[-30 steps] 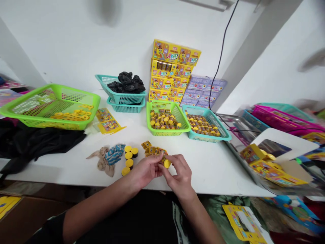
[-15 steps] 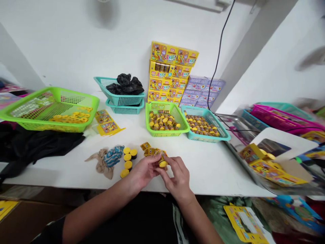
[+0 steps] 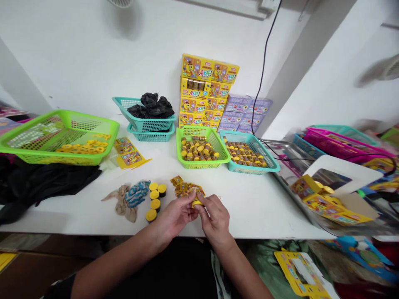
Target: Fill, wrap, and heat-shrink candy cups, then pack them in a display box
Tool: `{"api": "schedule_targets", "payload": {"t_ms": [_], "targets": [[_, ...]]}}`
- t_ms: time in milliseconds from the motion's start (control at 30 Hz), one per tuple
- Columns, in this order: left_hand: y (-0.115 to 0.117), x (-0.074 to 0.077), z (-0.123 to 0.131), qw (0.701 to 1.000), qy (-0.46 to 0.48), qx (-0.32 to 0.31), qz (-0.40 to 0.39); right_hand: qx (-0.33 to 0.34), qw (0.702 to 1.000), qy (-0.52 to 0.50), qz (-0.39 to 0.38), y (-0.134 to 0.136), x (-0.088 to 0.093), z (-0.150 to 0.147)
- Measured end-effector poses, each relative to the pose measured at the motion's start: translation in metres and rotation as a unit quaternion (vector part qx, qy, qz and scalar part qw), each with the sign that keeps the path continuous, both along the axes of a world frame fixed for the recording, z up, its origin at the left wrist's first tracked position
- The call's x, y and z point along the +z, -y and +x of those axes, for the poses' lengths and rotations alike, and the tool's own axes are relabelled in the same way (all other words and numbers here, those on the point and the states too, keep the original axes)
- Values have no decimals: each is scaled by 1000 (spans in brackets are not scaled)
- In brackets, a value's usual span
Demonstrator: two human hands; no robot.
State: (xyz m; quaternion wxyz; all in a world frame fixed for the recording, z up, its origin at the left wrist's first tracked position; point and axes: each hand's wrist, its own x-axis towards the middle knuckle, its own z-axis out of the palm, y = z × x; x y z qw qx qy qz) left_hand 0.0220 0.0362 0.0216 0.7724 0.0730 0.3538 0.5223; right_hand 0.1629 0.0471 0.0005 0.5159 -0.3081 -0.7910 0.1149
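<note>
**Left hand point(image 3: 176, 216) and right hand point(image 3: 215, 218) grip a yellow-capped cylinder point(image 3: 196, 204) at the counter point(image 3: 249, 207)**

The cylinder sits at the front edge of the white counter, held just above it between both hands, with only its yellow cap showing. The fingers point(image 3: 206, 203) of both hands are closed around it, clamped from either side, and the body of the cylinder is hidden behind them.

Just beyond the hands lies a small heap of yellow printed labels point(image 3: 187, 189), touching neither hand's wrist. To their left stand five more capped cylinders point(image 3: 154, 200) in a loose cluster, yellow tops up, and beside those a crumpled beige-and-blue cloth point(image 3: 129, 200).

Farther back, a green basket point(image 3: 202, 164) and a teal basket point(image 3: 252, 167) sit side by side, both packed with the same cylinders. A stack of yellow boxes point(image 3: 205, 93) rises behind them, with purple-printed boxes point(image 3: 246, 111) just to its right. Two stacked teal baskets point(image 3: 149, 124) hold a black plastic bag point(image 3: 151, 106). At far left, a wide green basket point(image 3: 62, 155) holds yellow rings point(image 3: 82, 146), and a black cloth point(image 3: 40, 182) lies along the counter's edge. To the right, a metal tray point(image 3: 311, 207) carries a yellow carton point(image 3: 324, 203) — partly folded.
</note>
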Motion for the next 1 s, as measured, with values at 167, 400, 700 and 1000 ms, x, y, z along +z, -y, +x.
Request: {"api": "schedule_targets", "payload": {"t_ms": [167, 400, 700, 1000], "targets": [[0, -5, -3, 1000, -9, -9, -2, -15, 996, 68, 48, -2, -2, 4], [-2, 3, -3, 999, -2, -12, 37, -40, 999, -11, -21, 2, -2, 0], [-2, 3, -4, 999, -20, 1, 25, 2, 999, -18, -29, 1, -9, -3], [2, 4, -1, 999, -12, 6, 30, 12, 999, -23, -46, 4, -5, -4]]}}
